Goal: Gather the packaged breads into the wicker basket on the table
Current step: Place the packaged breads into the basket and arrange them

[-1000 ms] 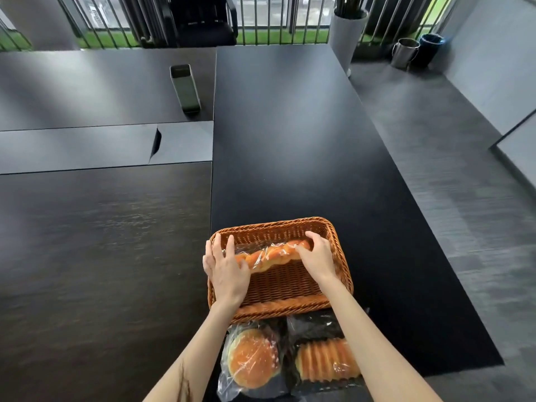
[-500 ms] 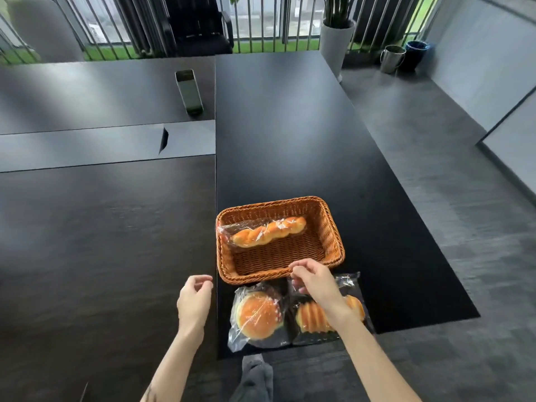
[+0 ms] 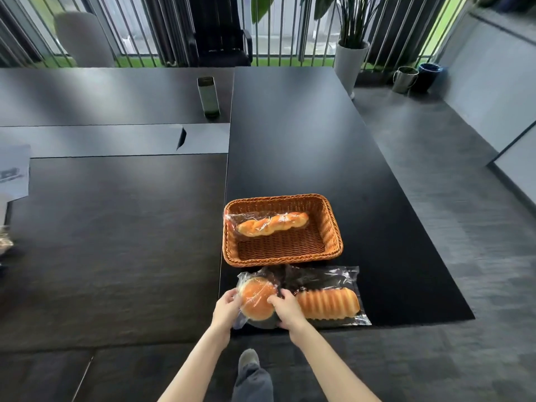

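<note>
A brown wicker basket stands on the black table, with a wrapped twisted bread lying along its far side. In front of the basket, near the table's front edge, lie a wrapped round bun and, to its right, a wrapped ridged loaf. My left hand grips the bun's left side and my right hand grips its right side. The bun still rests on the table.
A dark bottle-like object stands at the back on the neighbouring table. Papers lie at the far left. The table's front edge runs just behind the breads; a potted plant and two bins stand on the floor beyond.
Both hands left the twisted bread in the basket and drew back to the front. They have now closed on either side of the round bun.
</note>
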Demonstrator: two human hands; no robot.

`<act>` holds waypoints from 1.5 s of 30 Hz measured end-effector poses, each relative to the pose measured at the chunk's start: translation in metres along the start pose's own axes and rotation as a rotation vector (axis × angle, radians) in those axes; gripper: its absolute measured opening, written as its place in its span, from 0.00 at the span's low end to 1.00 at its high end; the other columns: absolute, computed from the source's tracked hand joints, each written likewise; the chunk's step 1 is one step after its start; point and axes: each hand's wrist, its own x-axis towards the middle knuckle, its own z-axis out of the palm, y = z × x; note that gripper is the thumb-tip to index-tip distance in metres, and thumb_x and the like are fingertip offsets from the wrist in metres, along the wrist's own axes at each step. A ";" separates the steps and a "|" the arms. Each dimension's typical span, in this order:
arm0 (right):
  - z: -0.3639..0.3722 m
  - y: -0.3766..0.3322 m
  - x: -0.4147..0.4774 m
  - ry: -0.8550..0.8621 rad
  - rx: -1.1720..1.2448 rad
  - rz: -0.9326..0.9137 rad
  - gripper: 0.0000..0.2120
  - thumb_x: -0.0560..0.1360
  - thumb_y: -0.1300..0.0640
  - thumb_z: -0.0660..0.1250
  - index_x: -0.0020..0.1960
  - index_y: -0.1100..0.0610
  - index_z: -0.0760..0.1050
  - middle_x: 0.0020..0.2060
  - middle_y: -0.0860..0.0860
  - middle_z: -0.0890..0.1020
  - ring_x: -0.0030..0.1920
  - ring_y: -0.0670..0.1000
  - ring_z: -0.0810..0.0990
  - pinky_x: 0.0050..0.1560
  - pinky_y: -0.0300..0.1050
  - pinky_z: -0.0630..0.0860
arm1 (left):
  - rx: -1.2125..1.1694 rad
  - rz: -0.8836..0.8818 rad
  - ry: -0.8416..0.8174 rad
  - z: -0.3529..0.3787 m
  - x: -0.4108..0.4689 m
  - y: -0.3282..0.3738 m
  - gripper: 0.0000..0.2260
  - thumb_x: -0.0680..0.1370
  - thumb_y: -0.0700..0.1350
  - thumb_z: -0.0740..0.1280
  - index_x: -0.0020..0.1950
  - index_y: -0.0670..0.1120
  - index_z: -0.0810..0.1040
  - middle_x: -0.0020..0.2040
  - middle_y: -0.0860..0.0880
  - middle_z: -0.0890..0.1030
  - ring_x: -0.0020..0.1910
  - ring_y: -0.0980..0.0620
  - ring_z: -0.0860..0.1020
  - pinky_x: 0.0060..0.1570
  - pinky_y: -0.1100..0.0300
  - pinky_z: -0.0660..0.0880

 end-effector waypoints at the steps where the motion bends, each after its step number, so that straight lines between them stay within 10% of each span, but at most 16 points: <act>1: 0.002 0.000 -0.001 0.002 0.007 0.000 0.26 0.76 0.55 0.60 0.73 0.56 0.60 0.68 0.55 0.70 0.66 0.55 0.70 0.66 0.52 0.70 | -0.003 0.013 0.011 0.000 0.000 -0.001 0.16 0.76 0.44 0.65 0.63 0.43 0.73 0.58 0.40 0.79 0.54 0.44 0.79 0.50 0.51 0.78; 6: 0.006 -0.003 -0.011 0.012 0.017 -0.049 0.18 0.76 0.56 0.61 0.65 0.56 0.67 0.56 0.53 0.75 0.57 0.52 0.74 0.59 0.51 0.76 | -0.017 0.088 0.135 -0.019 -0.017 -0.002 0.06 0.72 0.43 0.68 0.48 0.48 0.76 0.52 0.41 0.81 0.53 0.43 0.79 0.55 0.43 0.77; 19: -0.014 -0.110 -0.024 0.029 0.090 -0.504 0.20 0.77 0.54 0.62 0.68 0.48 0.66 0.61 0.51 0.73 0.62 0.52 0.73 0.62 0.54 0.75 | -0.020 0.542 0.131 -0.023 -0.052 0.117 0.16 0.73 0.45 0.69 0.61 0.50 0.74 0.50 0.43 0.79 0.49 0.46 0.80 0.40 0.58 0.76; 28: -0.029 -0.128 0.046 0.069 -0.081 -0.267 0.19 0.77 0.57 0.59 0.69 0.53 0.68 0.65 0.56 0.73 0.64 0.54 0.73 0.61 0.49 0.74 | 0.282 0.339 0.129 0.008 0.034 0.129 0.15 0.74 0.47 0.66 0.60 0.45 0.76 0.52 0.42 0.79 0.48 0.47 0.78 0.39 0.58 0.76; 37: -0.021 -0.120 0.080 0.083 -0.206 -0.171 0.19 0.76 0.56 0.59 0.67 0.56 0.69 0.60 0.56 0.77 0.51 0.51 0.75 0.47 0.41 0.68 | 0.866 0.480 0.370 0.012 0.060 0.117 0.15 0.76 0.48 0.62 0.61 0.46 0.77 0.60 0.44 0.77 0.62 0.43 0.69 0.58 0.53 0.66; 45: -0.039 -0.124 0.063 0.170 -0.134 -0.255 0.20 0.75 0.54 0.63 0.66 0.56 0.68 0.59 0.56 0.73 0.54 0.52 0.74 0.47 0.39 0.72 | 0.412 0.470 0.392 0.019 0.042 0.130 0.23 0.75 0.45 0.64 0.69 0.45 0.67 0.67 0.39 0.70 0.68 0.39 0.61 0.66 0.44 0.62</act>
